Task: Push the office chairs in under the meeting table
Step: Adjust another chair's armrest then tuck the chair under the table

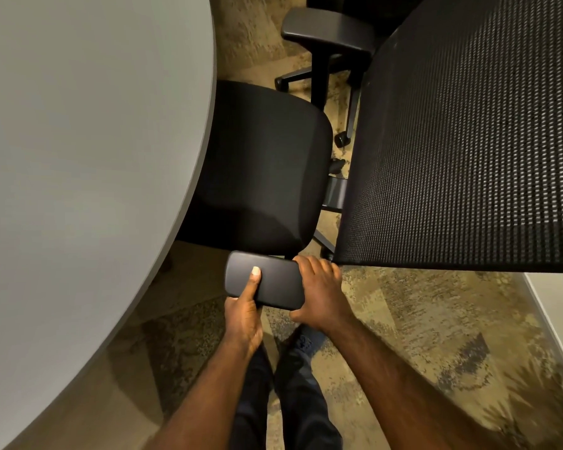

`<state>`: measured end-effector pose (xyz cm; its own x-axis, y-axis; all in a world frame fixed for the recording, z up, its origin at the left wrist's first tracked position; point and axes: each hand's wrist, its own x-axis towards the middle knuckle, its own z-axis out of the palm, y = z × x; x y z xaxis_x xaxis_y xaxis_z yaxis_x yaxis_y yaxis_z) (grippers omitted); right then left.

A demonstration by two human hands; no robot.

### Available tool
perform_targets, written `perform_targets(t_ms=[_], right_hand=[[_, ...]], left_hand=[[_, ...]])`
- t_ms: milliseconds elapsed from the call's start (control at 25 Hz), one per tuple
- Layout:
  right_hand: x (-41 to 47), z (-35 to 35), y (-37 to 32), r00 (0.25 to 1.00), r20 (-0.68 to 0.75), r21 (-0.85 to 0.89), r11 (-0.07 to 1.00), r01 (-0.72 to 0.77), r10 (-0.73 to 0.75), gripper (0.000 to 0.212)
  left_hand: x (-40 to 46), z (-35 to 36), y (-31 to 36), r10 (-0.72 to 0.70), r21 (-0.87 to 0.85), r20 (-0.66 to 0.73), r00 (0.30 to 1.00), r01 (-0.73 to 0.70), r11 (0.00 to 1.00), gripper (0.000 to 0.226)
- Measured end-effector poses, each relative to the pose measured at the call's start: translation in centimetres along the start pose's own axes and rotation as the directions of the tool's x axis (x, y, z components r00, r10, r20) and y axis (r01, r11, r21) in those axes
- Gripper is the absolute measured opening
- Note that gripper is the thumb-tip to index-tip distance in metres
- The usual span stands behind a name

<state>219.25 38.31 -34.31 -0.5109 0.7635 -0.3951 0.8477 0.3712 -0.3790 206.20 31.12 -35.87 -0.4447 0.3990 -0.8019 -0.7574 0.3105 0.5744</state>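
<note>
Below, both hands clasp the chair's near armrest [264, 280]: left hand [243, 315] thumb on top, right hand [319, 293] wrapping its end; the seat [260, 167] sits partly under the table [88, 141] edge.

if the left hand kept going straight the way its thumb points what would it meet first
Probably the chair seat: the left hand grips the near armrest, thumb pointing along it toward the seat just beyond.

Grey table [95, 157], black mesh-backed chair [468, 141], mottled tan-and-grey carpet [436, 319].
</note>
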Motion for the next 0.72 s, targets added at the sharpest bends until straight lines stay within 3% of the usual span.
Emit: perform_targets(t_ms=[240,360,480,560,720], right_hand=[[-0.8,-1.4,-0.4,0.998,0.028,-0.007,0.998,0.055,-0.055,0.118],[-2.3,-2.9,-1.3,0.999,-0.007,0.013,0.999,0.048,-0.048,0.115],[-4.0,-5.3,-2.5,0.998,-0.048,0.033,0.998,0.047,-0.045,0.104],[-5.0,-7.1,-3.4,0.995,-0.08,0.05,0.997,0.056,-0.052,0.095],[-6.6,-11.3,-5.5,0.978,-0.197,0.056,0.995,0.085,-0.072,0.08]], left_hand=[[-1.3,-1.0,1.1,-0.007,0.089,0.035,0.999,0.004,0.996,0.077],[-2.6,-2.4,2.3,-0.012,0.274,-0.003,1.0,0.013,0.962,0.09],[-4.9,-3.0,4.6,0.091,0.489,0.005,0.996,-0.082,0.868,0.093],[-6.4,-3.2,6.2,0.161,0.61,0.093,0.983,-0.184,0.771,0.09],[-9.8,-2.4,10.0,0.233,0.671,0.369,0.9,-0.432,0.603,0.082]])
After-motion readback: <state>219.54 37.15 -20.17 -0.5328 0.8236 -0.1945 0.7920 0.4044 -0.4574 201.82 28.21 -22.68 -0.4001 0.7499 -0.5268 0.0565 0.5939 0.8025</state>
